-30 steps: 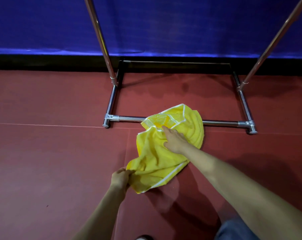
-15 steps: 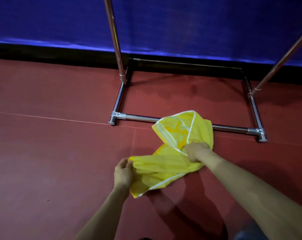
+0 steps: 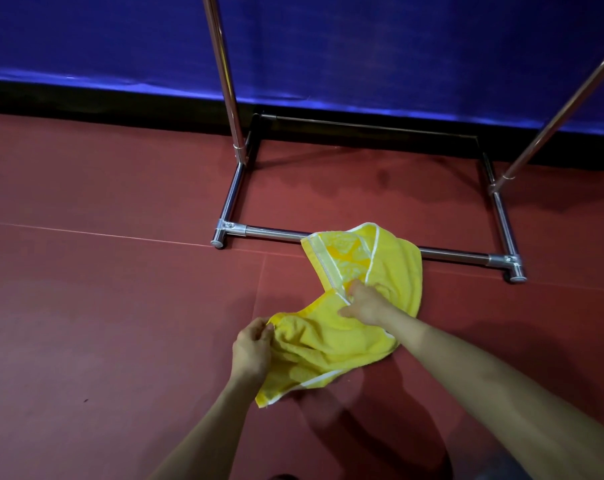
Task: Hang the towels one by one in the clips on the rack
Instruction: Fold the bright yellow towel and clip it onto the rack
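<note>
The towel (image 3: 331, 344) is showing bright yellow with thin white border stripes and a deeper orange-yellow woven pattern on its upturned part. The rack (image 3: 362, 239) is gleaming silver chrome over a dull red floor (image 3: 103, 306), and a deep blue curtain (image 3: 397, 46) is hanging above a black strip.

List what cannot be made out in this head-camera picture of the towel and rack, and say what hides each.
- Rack top and clips: cut off by the upper edge.
- Front bar's middle: covered by the yellow towel.
- Right hand fingertips: buried in towel folds.
- Left hand grips a corner; its palm side faces away.
- Other towels: none in view.
</note>
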Available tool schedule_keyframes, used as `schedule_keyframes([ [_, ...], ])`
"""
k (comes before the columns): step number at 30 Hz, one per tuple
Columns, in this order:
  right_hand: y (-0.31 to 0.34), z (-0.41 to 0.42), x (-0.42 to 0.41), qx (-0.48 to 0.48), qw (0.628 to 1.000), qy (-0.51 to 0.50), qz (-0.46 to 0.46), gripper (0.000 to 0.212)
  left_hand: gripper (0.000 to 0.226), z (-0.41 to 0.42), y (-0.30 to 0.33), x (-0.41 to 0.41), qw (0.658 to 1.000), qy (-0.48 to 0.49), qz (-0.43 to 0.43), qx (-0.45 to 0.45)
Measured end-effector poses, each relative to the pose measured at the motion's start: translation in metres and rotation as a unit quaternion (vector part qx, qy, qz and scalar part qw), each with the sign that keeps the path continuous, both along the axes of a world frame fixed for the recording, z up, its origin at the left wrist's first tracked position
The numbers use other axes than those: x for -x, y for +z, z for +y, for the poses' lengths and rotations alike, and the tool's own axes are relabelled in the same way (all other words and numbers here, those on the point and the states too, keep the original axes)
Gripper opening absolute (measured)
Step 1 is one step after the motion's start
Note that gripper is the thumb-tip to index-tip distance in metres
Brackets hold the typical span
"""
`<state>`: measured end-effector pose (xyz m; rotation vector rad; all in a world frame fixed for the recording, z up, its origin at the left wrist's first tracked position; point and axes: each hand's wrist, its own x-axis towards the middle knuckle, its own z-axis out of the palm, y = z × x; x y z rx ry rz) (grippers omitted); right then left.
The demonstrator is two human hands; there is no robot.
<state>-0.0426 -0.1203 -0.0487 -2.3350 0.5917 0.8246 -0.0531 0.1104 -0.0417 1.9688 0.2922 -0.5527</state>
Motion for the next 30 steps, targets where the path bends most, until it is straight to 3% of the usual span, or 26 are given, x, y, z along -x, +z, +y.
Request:
schedule_keyframes([
  [1,-0.001,0.000,0.001,-0.007,1.000,0.007,0.002,0.021,0.016,0.000,0.001,0.000,1.000,-0.002,0.000,-0.001],
  [3,-0.002,-0.004,-0.001,-0.023,1.000,-0.016,-0.012,0.027,0.015,-0.001,0.004,-0.001,1.000,-0.006,0.001,-0.001],
  [5,0.003,-0.008,-0.008,-0.100,0.984,-0.138,-0.057,0.028,0.015,-0.001,0.007,-0.002,1.000,-0.007,0.006,0.005],
  [8,0.015,-0.015,-0.016,-0.232,0.893,-0.362,-0.131,0.026,0.010,-0.001,0.011,-0.003,0.999,-0.010,0.034,0.028],
  [10,0.020,-0.023,-0.018,-0.281,0.849,-0.423,-0.147,0.023,0.011,-0.004,0.011,-0.001,0.998,-0.037,0.040,0.025],
  [13,0.027,-0.032,-0.011,-0.295,0.861,-0.390,-0.139,0.005,0.019,-0.010,0.010,0.001,0.995,-0.088,0.023,-0.027],
  [16,0.025,-0.038,-0.002,-0.300,0.882,-0.339,-0.130,0.029,0.022,-0.015,0.007,0.000,0.989,-0.102,-0.004,-0.106],
  [19,0.031,-0.042,0.005,-0.302,0.866,-0.343,-0.204,0.007,0.019,-0.019,0.008,-0.002,0.985,-0.055,-0.007,-0.162],
  [22,0.039,-0.049,0.016,-0.253,0.840,-0.394,-0.275,0.014,0.025,-0.026,0.017,-0.008,0.982,-0.025,0.005,-0.187],
  [26,0.069,-0.041,0.016,-0.236,0.812,-0.429,-0.317,0.020,0.030,-0.045,0.049,-0.032,0.982,-0.029,-0.026,-0.184],
  [30,0.132,-0.043,0.010,-0.252,0.794,-0.420,-0.360,0.025,0.032,-0.070,0.126,-0.057,0.989,-0.011,-0.091,-0.117],
])
